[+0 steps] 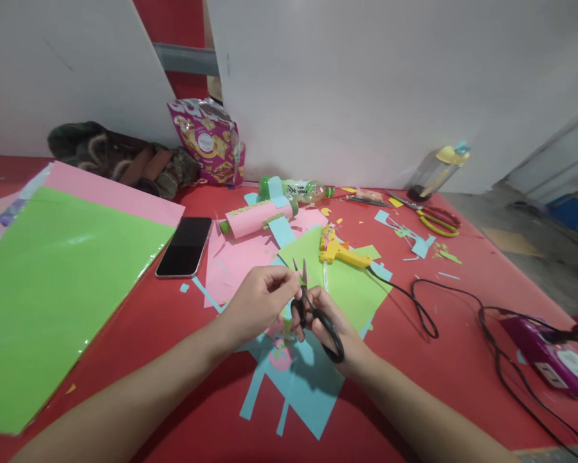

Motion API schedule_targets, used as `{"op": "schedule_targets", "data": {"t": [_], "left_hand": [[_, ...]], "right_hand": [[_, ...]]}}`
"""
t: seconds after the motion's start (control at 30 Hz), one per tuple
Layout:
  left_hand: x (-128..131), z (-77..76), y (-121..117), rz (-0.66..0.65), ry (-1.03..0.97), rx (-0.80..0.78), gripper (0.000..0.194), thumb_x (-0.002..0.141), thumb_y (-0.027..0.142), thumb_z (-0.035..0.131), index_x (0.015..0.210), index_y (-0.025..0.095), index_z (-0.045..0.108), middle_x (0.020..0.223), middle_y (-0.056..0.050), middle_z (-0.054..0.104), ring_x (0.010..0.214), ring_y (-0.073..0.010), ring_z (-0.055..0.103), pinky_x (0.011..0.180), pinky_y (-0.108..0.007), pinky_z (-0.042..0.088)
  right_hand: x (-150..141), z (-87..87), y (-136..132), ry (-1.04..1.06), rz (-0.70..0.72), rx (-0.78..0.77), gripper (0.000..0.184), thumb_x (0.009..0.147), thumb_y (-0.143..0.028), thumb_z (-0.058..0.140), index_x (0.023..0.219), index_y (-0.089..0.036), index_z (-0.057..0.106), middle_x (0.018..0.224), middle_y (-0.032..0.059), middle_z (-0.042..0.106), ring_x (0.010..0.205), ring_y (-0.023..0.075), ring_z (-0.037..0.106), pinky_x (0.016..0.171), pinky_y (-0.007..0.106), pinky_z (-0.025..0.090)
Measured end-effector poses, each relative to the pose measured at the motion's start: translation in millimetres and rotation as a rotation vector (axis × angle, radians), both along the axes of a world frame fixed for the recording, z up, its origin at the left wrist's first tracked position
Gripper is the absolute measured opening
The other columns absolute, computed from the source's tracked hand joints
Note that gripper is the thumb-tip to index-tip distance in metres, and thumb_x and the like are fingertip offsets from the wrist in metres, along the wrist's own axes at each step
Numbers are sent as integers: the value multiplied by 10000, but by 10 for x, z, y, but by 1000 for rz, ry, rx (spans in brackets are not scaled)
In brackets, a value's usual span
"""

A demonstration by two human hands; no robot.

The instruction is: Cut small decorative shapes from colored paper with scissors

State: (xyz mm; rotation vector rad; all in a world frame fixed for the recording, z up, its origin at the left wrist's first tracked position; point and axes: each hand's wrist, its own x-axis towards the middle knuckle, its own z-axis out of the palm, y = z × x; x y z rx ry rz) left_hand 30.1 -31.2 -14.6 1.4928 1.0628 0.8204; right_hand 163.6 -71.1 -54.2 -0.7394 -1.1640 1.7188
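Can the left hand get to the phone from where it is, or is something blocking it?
Probably yes. The phone lies face up on the red table, up and left of the left hand, with only flat pink paper between them. But its fingers now pinch a small paper scrap by the scissors.

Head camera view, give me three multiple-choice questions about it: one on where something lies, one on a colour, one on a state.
1. Where is the phone?
A. beside the big green sheet
B. on the glue gun
C. in the snack bag

2. What colour are the handles of the scissors in the right hand?
A. red
B. black
C. white

3. How are those scissors' blades?
A. apart
B. closed
C. hidden

Answers: 1 A, it lies at the sheet's right edge. 2 B, dark loops round the fingers. 3 A, two tips spread near the left hand, which pinches a small scrap.
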Motion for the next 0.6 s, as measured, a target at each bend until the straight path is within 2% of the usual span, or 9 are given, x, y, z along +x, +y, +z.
{"op": "schedule_targets", "data": {"t": [0.23, 0.4, 0.6], "left_hand": [[24, -5, -33, 3, -57, -25, 254, 758, 231, 419, 519, 150, 455, 438, 41, 510, 403, -64, 476, 408, -166, 339], [40, -22, -66, -6, -90, -61, 289, 785, 260, 402, 521, 150, 444, 391, 57, 468, 355, -53, 454, 378, -156, 327], [74, -60, -108, 40, -95, -66, 314, 793, 266, 394, 501, 153, 406, 372, 61, 438, 336, -49, 432, 344, -156, 282]], "right_hand": [[-5, 18, -6, -27, -12, 25, 396, 676, -519, 554, 777, -215, 321, 668, -32, 416, 554, 99, 395, 546, 248, 310], [-10, 5, -11, -14, -31, 28, 390, 679, -518, 552, 789, -216, 330, 712, -18, 413, 609, 113, 399, 572, 250, 309], [-28, 10, -22, -29, -47, 35, 400, 670, -536, 545, 782, -221, 326, 704, -21, 390, 616, 120, 377, 565, 247, 309]]}}
